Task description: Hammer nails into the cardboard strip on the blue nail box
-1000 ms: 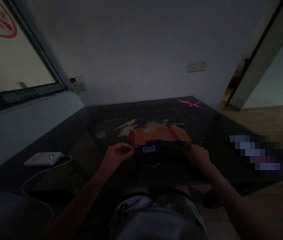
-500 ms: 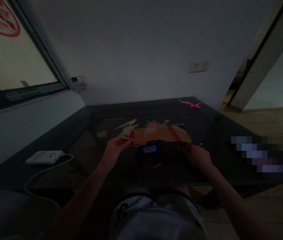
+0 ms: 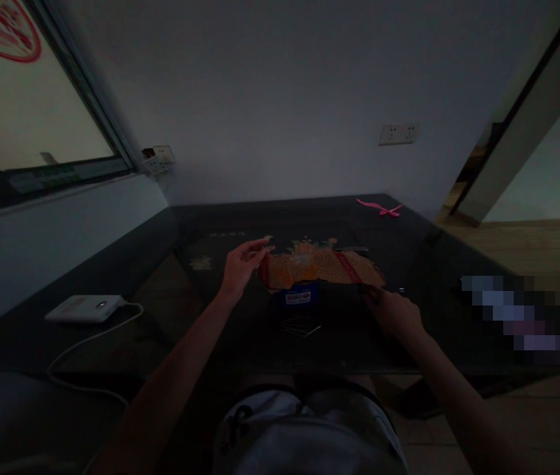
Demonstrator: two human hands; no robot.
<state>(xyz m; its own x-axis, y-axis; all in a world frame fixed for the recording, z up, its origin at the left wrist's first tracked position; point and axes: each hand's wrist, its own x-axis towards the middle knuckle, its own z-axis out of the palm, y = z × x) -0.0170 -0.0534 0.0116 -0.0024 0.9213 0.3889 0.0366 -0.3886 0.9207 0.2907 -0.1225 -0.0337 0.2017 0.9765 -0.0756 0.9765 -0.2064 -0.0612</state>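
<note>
A flat tan-and-orange patterned piece with red bands (image 3: 326,265) is spread across the middle of the table; a shiny, clear-looking patch covers part of it. My left hand (image 3: 243,267) is at its upper left corner, fingers stretched out and thumb a little apart. At the lower right edge, the fingers of my right hand (image 3: 393,310) are closed on the piece, though shadow hides the fingertips. Just under its near edge sits a small blue box (image 3: 302,295) with a white label. Several thin metallic strips (image 3: 304,328) lie nearer to me.
A pink ribbon (image 3: 383,210) lies at the back right of the dark glossy table (image 3: 200,359). On the left is a white power bank (image 3: 84,309) whose white cable (image 3: 69,349) runs off the front edge. A blurred-out object (image 3: 512,313) is at the right.
My left hand has moved up and slightly right, from the piece's lower left edge to its upper left corner, and its fingers have spread. My right hand stays in place.
</note>
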